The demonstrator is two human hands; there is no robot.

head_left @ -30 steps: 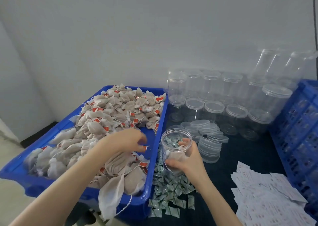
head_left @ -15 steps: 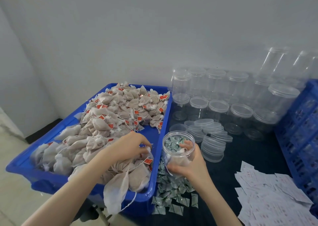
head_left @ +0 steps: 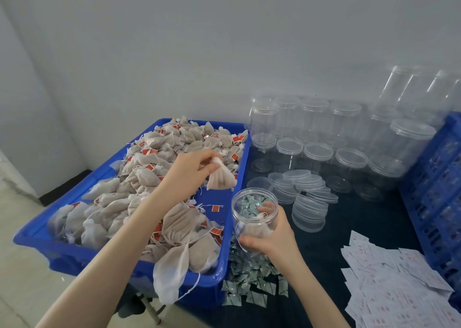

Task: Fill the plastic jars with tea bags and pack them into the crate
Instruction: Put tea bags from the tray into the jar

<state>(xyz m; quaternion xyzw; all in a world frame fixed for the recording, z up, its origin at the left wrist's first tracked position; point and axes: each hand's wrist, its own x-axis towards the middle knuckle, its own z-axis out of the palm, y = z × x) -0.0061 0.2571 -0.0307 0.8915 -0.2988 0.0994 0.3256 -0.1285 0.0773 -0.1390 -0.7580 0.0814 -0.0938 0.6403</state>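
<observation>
A dark table (head_left: 361, 230) carries everything here. On its left sits a blue tray (head_left: 225, 233) heaped with tea bags. Toward the back wall stand clear lidded jars (head_left: 321, 158), with loose lids (head_left: 308, 213) stacked just in front. Small green sachets (head_left: 252, 281) lie scattered beside the tray, white paper slips (head_left: 394, 285) spread on the right, and a blue crate (head_left: 434, 193) stands at the right edge.

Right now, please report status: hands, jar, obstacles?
Left hand pinches tea bag above tray. Right hand grips open jar. Path clear.
</observation>
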